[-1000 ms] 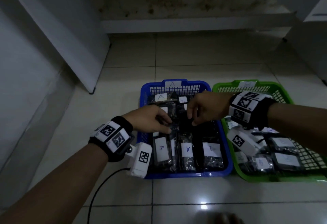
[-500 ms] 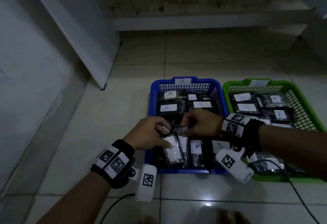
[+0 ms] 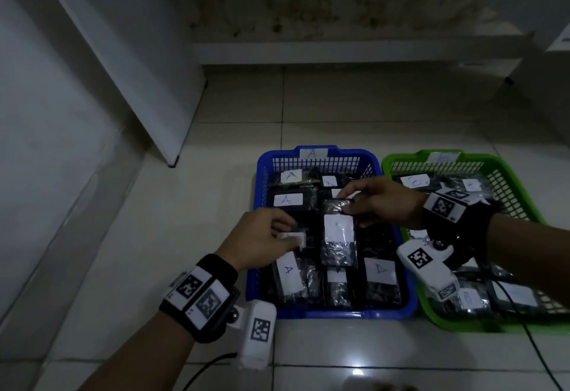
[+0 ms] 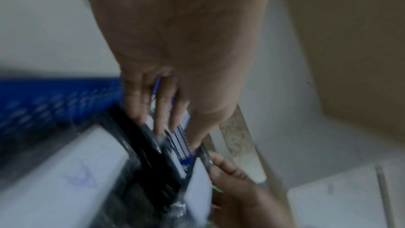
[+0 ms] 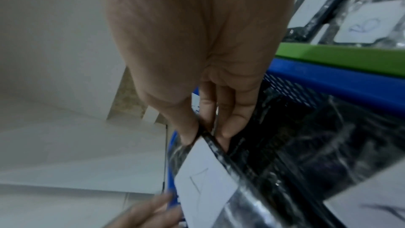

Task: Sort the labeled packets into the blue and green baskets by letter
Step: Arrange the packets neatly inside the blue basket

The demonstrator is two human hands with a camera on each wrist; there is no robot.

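Several dark packets with white "A" labels fill the blue basket (image 3: 339, 314). The green basket (image 3: 462, 326) stands right of it with other labeled packets. My right hand (image 3: 350, 205) pinches the top edge of one packet (image 3: 338, 245), which hangs lifted over the middle of the blue basket; thumb and fingers (image 5: 225, 127) clamp its edge above the white "A" label (image 5: 203, 185). My left hand (image 3: 291, 235) curls over the basket's left side and grips another dark packet (image 4: 151, 145) by its edge, a white label (image 3: 293, 239) showing under the fingers.
Both baskets sit on a pale tiled floor. A white wall panel (image 3: 129, 60) leans at the left and a low step (image 3: 339, 51) runs behind. A white cabinet corner (image 3: 549, 82) stands at the far right. A black cable (image 3: 536, 350) trails from my right wrist.
My right hand has raised a packet out of the blue basket's packed rows, its label now facing up. My left hand stayed at the basket's left side, holding its packet.
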